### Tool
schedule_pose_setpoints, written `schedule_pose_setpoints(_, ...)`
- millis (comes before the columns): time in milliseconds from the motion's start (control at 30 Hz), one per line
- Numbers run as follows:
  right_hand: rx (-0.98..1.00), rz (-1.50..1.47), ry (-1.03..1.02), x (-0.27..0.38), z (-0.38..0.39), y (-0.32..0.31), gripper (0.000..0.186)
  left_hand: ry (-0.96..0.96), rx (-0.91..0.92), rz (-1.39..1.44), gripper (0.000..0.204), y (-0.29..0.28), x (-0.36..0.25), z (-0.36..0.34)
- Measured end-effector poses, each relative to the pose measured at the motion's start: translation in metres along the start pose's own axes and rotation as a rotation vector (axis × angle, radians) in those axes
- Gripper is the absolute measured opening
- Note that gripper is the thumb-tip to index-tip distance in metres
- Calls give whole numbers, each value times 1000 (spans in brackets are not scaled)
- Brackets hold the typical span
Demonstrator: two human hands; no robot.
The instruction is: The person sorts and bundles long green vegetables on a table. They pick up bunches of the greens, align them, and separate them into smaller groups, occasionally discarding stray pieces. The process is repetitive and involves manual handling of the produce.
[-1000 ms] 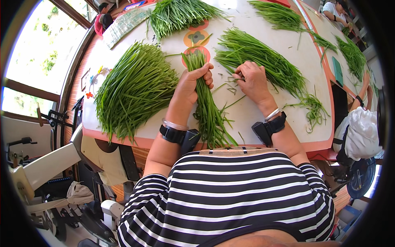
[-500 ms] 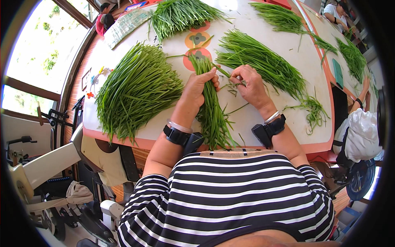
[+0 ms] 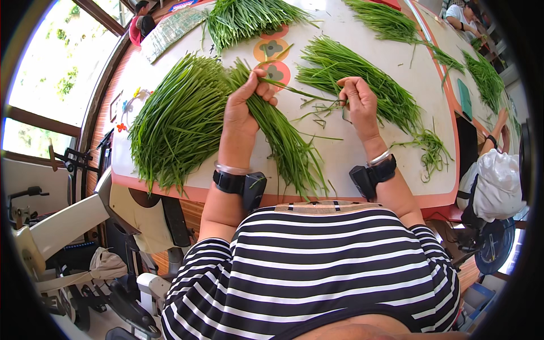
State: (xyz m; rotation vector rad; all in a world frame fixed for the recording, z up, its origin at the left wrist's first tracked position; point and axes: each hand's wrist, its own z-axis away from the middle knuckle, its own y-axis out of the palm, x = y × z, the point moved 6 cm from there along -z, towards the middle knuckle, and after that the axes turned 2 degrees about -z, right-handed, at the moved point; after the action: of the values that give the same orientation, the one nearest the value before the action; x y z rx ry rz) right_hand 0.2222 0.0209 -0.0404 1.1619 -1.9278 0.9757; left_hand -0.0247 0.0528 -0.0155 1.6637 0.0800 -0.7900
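My left hand (image 3: 245, 103) is wrapped round a bunch of garlic chives (image 3: 283, 139), near its cut ends. The leaves fan out below it toward the table's near edge, and a few strands stick out to the right. Over to the right, my right hand (image 3: 360, 105) has its fingers pinched on some thin chive leaves (image 3: 334, 103) that hang loose from the fingertips. A large pile of chives (image 3: 178, 122) lies just left of the bunch, touching it at the top. Beyond my right hand rests another pile (image 3: 360, 79).
The pale table (image 3: 396, 164) has an orange border. More chives (image 3: 249, 22) lie at its far side, with tangled loose leaves (image 3: 430, 150) at the right. A green box (image 3: 464, 99) stands near the right edge. Other people (image 3: 462, 17) are at the far right and far left.
My left hand has carried the bunch up and left, against the large pile. My right hand has moved right and slightly up, away from the bunch, with loose leaves in its fingers.
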Motion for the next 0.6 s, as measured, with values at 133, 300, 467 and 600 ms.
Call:
schedule_pose_setpoints(133,59,25,10,-2,-3,-10,18,74,52,53,15,5,-8,3)
schedule_pose_setpoints(300,438,-314,36,44,5,17,15,67,45,-5,16,2,-7,2)
schedule_pose_setpoints(467,337,71,-266,75,1,17,23,51,-98,-173,18,-5,-3,-1)
schedule_pose_setpoints(600,431,-41,-178,77,11,33,21,76,-89,-380,20,-5,6,-3)
